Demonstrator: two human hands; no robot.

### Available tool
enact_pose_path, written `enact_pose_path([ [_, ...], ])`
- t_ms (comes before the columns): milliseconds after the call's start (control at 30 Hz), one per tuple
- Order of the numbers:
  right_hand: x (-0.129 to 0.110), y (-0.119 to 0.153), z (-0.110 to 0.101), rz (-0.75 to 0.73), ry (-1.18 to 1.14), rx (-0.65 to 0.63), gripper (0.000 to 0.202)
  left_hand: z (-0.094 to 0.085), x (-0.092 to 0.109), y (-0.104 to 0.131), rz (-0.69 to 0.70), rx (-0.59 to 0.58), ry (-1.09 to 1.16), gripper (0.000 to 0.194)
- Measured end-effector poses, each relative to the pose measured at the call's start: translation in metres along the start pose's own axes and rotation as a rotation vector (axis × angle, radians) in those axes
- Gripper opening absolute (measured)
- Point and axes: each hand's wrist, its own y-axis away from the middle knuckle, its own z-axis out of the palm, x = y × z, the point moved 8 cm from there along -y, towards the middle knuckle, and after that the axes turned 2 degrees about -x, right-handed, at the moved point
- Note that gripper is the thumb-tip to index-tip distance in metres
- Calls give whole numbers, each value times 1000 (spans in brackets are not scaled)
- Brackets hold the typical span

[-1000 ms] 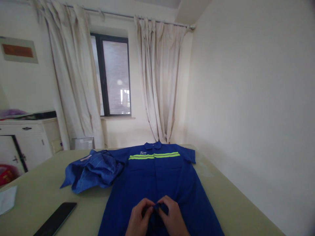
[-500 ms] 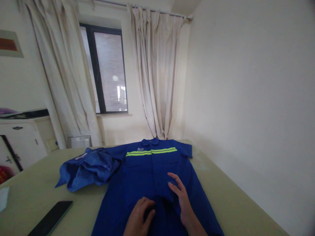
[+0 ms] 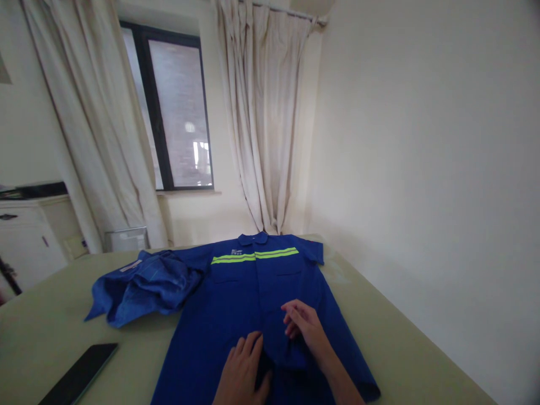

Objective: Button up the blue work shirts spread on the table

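A blue short-sleeved work shirt (image 3: 236, 298) lies spread front up, its collar at the far end and a yellow-green reflective band across the chest. Low on its front rests my left hand (image 3: 244, 365), fingers stretched over the cloth and thumb apart. My right hand (image 3: 306, 326) is over the shirt's right half, fingers curled in and thumb against them; what is between them, if anything, cannot be made out. A dark fold of the shirt runs between and below the two hands.
A crumpled blue garment (image 3: 147, 287) touches the shirt's left side. Nearer me on the left lies a black phone (image 3: 80, 371) on the pale green table (image 3: 46, 315). A white wall (image 3: 422, 197) borders the table's right side; curtains (image 3: 270, 124) and a window stand behind.
My right hand's fingers have gone from spread to curled. My left hand has flattened from a curled pose, fingers now stretched forward. The camera view has shifted slightly right.
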Motion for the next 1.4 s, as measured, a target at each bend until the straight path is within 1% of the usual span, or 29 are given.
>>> enact_pose_path([
  [67,-4,3,2,-46,85,30,53,0,0,-2,-2,-24,-4,75],
  [100,-5,5,7,-64,149,20,49,-1,0,-2,0,-25,0,75],
  [133,-6,8,12,-81,229,0,44,-3,0,-2,0,-16,11,72],
  [233,-9,18,31,-113,535,-31,32,-11,-1,-1,3,54,83,52],
  [333,-11,25,43,-102,801,-3,31,-19,4,2,57,109,130,44],
  [400,-11,26,48,-96,891,-20,31,-22,6,4,72,118,134,38],
  [467,-11,25,49,-90,902,-49,37,-25,6,4,40,120,151,31],
  [533,-9,21,45,-64,862,-63,40,-29,5,1,-31,120,157,26],
  [633,-7,17,40,-45,794,-83,38,-32,6,-6,-124,96,99,26],
  [700,-8,17,42,-64,785,-94,34,-31,8,-12,-158,78,68,27],
  [767,-9,18,44,-70,808,-92,32,-29,8,-16,-179,89,57,29],
  [900,-7,21,47,-25,873,-92,45,-19,6,-19,-164,135,75,38],
  [967,-7,23,48,-25,882,-89,40,-15,2,-19,-157,150,99,41],
  [1033,-7,24,50,-25,902,-92,35,-12,0,-20,-146,156,128,40],
  [1067,-7,25,51,-23,919,-94,35,-12,-1,-21,-131,157,143,39],
  [1167,-4,25,52,-16,961,-103,45,-14,2,-24,-82,162,192,35],
  [1233,-4,24,50,-24,943,-98,46,-16,4,-26,-64,168,219,32],
  [1300,-6,23,48,-46,903,-78,39,-17,5,-28,-71,165,246,33],
  [1400,-11,21,40,-61,884,7,20,-15,5,-31,-110,150,277,37],
])
